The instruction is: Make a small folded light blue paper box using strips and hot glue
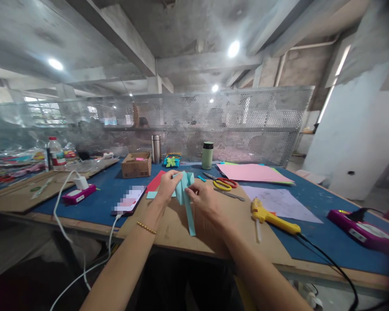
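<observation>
Both my hands hold a folded piece of light blue paper [180, 193] above the cardboard sheet. My left hand [167, 185] pinches its upper left side between thumb and fingers. On the other side my right hand [202, 196] is closed on the paper's right part, where a narrow light blue strip [189, 218] hangs down toward the cardboard. The fingers partly cover the folds. Behind my left hand lie a red sheet [156, 181] and a flat light blue piece [151, 195]. Scissors [225, 183] with red and yellow handles and a metal blade-like tool [230, 195] lie beyond my right hand.
A yellow glue gun [275, 218] lies at right on a lilac sheet [285, 203]. Pink paper [256, 172], a green flask [207, 155], a steel bottle [156, 149] and a cardboard box [136, 165] stand or lie behind. A phone [129, 201] with a white cable is left.
</observation>
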`<state>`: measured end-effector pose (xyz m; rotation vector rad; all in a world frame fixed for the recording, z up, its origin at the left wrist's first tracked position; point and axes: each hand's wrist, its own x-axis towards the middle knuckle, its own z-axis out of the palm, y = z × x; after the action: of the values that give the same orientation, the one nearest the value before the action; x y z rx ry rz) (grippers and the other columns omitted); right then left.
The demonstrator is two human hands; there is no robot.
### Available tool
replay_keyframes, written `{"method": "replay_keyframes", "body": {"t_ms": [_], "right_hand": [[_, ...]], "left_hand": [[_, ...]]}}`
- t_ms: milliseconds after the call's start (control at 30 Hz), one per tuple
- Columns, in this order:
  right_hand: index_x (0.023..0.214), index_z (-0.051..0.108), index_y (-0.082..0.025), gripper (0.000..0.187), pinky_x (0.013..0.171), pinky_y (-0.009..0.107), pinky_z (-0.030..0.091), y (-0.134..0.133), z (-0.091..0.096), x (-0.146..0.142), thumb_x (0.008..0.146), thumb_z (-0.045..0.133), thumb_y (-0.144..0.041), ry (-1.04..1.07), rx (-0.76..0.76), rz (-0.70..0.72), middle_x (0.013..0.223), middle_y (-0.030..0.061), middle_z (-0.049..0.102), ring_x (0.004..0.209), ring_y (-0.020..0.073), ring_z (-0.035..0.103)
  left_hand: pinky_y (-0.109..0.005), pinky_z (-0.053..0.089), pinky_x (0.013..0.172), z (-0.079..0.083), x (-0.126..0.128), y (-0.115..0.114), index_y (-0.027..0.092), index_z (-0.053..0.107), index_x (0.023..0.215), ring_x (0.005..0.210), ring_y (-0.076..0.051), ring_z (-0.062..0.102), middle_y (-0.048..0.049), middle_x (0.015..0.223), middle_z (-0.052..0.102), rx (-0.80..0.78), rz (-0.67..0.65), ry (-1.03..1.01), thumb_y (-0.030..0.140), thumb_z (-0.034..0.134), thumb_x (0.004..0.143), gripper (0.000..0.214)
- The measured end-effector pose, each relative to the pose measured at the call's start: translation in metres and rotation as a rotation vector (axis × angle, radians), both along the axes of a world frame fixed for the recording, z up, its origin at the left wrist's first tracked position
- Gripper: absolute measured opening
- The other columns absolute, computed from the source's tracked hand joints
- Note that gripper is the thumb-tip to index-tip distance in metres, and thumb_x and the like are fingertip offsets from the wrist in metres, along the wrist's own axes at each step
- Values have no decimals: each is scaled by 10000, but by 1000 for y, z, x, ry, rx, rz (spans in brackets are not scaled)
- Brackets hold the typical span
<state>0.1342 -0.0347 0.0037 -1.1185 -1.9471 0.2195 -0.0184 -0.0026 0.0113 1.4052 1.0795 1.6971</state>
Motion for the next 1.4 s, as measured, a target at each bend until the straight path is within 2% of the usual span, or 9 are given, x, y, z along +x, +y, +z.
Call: {"method": "replay_keyframes", "body": {"t_ms": [67,233,500,700,833,967,1167,1300,1400], "right_hand": [[657,648,-199,200,568,250,329,3,-1,0,838,580,-251,26,-31,-12,603,-7,620,575,136,517],[665,639,-193,228,552,253,311,9,-6,2,857,526,-243,16,40,-73,619,13,623,577,141,520],[700,625,-208,211,544,268,273,11,-11,3,885,528,-234,-78,32,-156,653,30,640,589,154,522],[793,620,-219,53,570,266,300,2,-7,2,834,630,-252,-75,-3,-183,736,27,687,654,171,584],[851,634,-215,70,576,267,307,1,-6,2,825,643,-279,-66,3,-181,747,31,682,654,169,573],[715,616,-208,118,580,264,310,5,-5,2,804,632,-284,-11,-68,-157,688,16,645,635,157,542],[568,552,-191,185,559,250,319,12,-2,2,708,634,-281,217,-267,12,539,-35,527,552,123,467],[534,535,-185,247,518,239,309,13,-1,2,699,618,-349,265,-312,81,505,-45,481,509,105,425],[539,549,-176,274,506,237,302,13,-1,2,687,624,-393,304,-333,118,507,-42,469,498,95,399]], "left_hand": [[-231,377,532,-2,0,1,156,657,748,552,-114,483,28,613,576,-20,-51,-34,426,725,638,300],[-223,375,504,-5,-1,3,147,651,787,541,-110,497,16,630,595,-18,-101,-32,491,757,628,394],[-234,409,542,-3,-2,1,139,674,798,569,-123,522,0,640,621,-31,-97,-5,477,760,631,386],[-239,407,562,-1,-1,0,145,680,750,589,-131,529,-2,644,628,5,-24,16,429,760,633,317],[-228,405,554,-5,-3,4,160,674,763,576,-125,524,16,621,616,21,-5,31,412,727,675,271],[-225,389,534,-11,-6,13,163,673,798,559,-123,516,20,627,606,49,41,17,437,712,682,301],[-233,413,578,-11,-7,15,151,677,793,595,-130,535,6,660,623,65,68,-23,427,731,656,313],[-233,407,560,-10,-6,13,148,674,803,581,-128,535,10,648,620,41,77,-42,437,751,632,344],[-228,402,537,-9,-5,12,148,666,803,557,-121,533,19,631,613,21,32,-91,447,769,608,371]]}}
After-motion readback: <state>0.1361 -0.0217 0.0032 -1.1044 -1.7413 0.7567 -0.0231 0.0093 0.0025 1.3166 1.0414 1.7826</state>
